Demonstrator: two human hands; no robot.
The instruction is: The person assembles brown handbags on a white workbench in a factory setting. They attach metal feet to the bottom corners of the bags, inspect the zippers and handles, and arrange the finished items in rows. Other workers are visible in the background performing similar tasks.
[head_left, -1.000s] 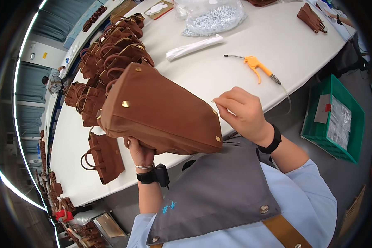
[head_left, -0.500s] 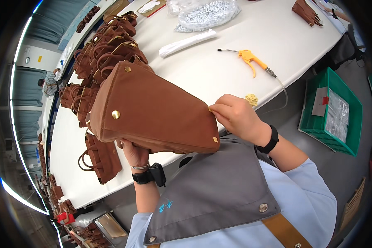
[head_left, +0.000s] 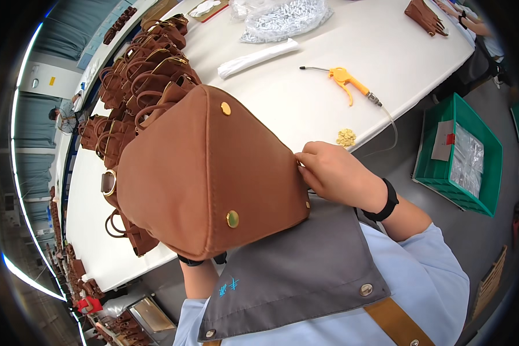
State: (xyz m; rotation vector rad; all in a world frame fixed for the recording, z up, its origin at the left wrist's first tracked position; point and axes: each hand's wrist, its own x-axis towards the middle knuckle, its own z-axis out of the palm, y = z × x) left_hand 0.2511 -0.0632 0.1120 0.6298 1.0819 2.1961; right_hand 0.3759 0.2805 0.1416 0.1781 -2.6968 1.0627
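A brown handbag (head_left: 161, 173) is tipped over in front of me, its base turned toward the right. Round gold feet, among them a large one (head_left: 232, 219), sit at the corners of that base. My right hand (head_left: 340, 176) is closed in a pinch at the base's far right corner; whatever lies between its fingertips is too small to make out. Behind the bag, my left hand is hidden, with only the forearm (head_left: 200, 282) and part of a black wrist strap showing below. Half a second ago that hand held the bag from underneath.
Rows of brown handbags (head_left: 150, 69) stand on the white table (head_left: 254, 98) at left. A yellow air blow gun (head_left: 352, 81) with a hose lies beyond my right hand, near a small pile of yellow pieces (head_left: 346, 137). A green crate (head_left: 432, 167) stands at right.
The handbag has rolled so that its side panel now faces up and left, with the base facing right. It now covers my left hand. My right hand stays at the corner.
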